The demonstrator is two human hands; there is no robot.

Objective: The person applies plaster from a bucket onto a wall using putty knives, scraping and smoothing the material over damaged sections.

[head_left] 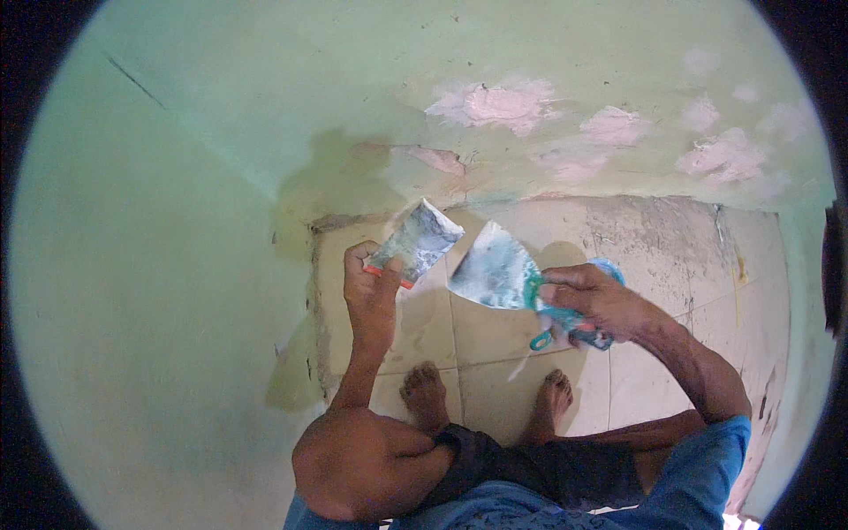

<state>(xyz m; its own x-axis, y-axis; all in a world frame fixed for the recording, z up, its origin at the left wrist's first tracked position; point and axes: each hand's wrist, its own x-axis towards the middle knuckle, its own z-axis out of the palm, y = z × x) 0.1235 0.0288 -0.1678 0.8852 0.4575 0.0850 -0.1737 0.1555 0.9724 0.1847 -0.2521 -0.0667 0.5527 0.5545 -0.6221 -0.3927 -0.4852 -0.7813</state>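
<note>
My left hand (pixel 373 291) is closed on the red-orange edge of a flat rectangular metal scraper (pixel 419 242), its pale, smeared blade tilted up. Close to its right is a wide fan-shaped putty knife (pixel 495 269) with a teal handle, gripped in my right hand (pixel 594 300). The two blades are near each other but apart. Teal, red and dark handle parts (pixel 572 329) show under my right fingers; whether they belong to a second tool I cannot tell. A light blue rounded thing (pixel 609 268) shows partly behind that hand.
Ahead stands a green wall (pixel 353 79) with several pink-white filler patches (pixel 508 102). Another green wall (pixel 159 336) runs along the left. Below me is a stained beige tiled floor (pixel 495 353), with my bare feet (pixel 422 393) on it. A dark object (pixel 832 269) sits at the far right.
</note>
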